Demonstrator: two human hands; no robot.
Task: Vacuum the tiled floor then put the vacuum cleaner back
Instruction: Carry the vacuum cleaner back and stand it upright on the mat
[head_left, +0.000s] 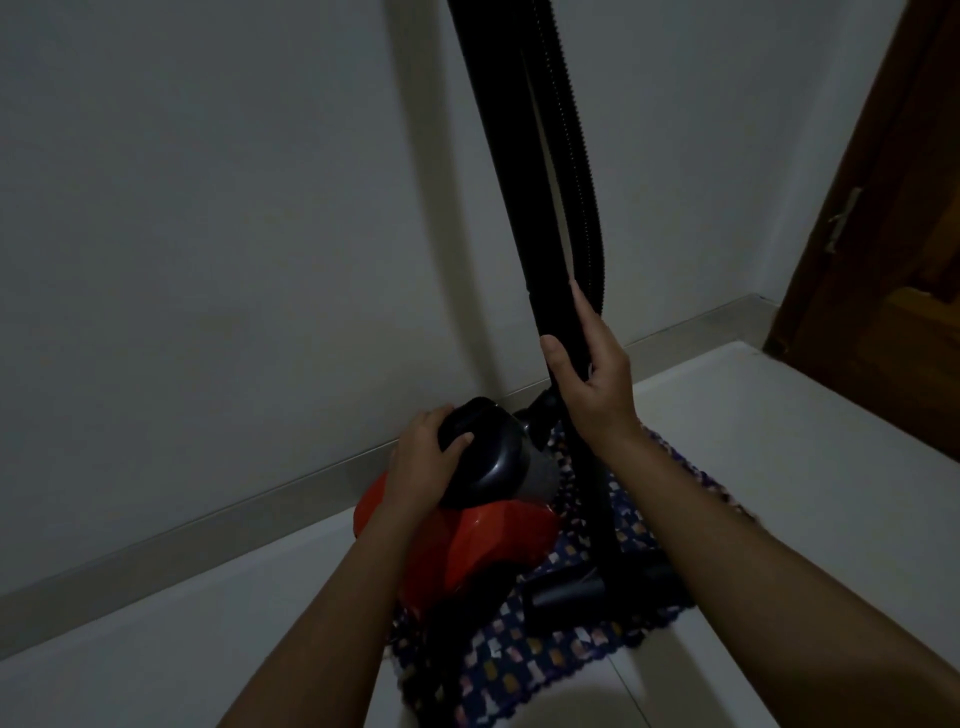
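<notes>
A red and black canister vacuum cleaner (483, 545) sits on a dark patterned mat (524, 654) against the wall. My left hand (423, 465) grips the black handle on top of the canister. My right hand (592, 379) is wrapped around the upright black wand (514, 171). The ribbed black hose (574, 156) hangs just behind the wand and loops down beside my right hand. The black floor head (576, 590) rests on the mat at the wand's foot.
The pale tiled floor (779, 447) spreads to the right and front. A white wall (208, 208) with a grey skirting (218, 514) runs behind the vacuum. A brown wooden door (883, 234) stands at the right edge.
</notes>
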